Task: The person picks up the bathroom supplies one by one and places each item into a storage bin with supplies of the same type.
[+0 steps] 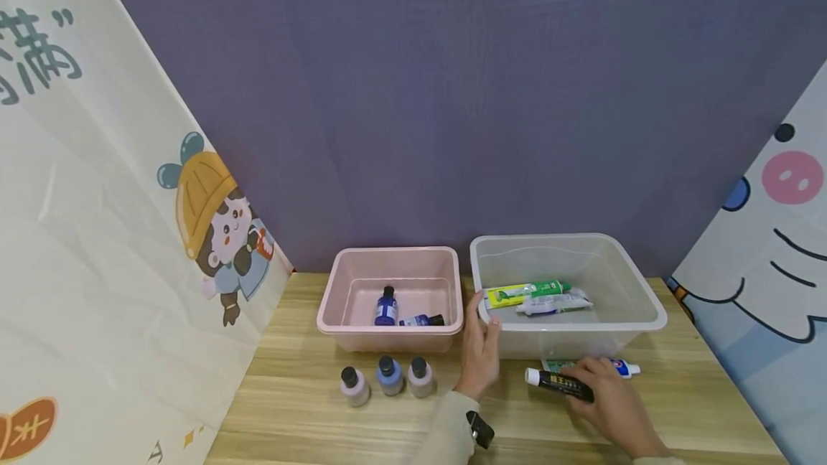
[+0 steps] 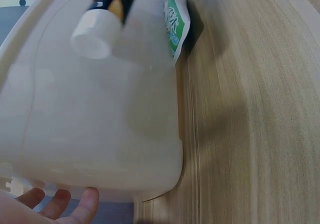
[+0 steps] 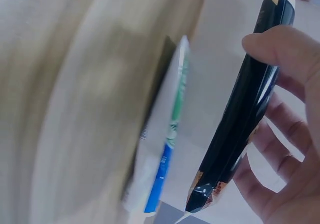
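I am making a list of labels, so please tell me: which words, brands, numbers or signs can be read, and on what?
"满": left backdrop; characters beside it are cut off.
Orange emblem, small mark at bottom: unclear.
Black tube, yellow-green tube, white tube, green-and-blue tube, dark blue bottles: print too small or blurred.
No number is readable.

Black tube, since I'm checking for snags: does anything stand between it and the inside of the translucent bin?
Yes, the translucent bin's front wall. The right hand holds the black tube outside; nothing visible covers the open top.
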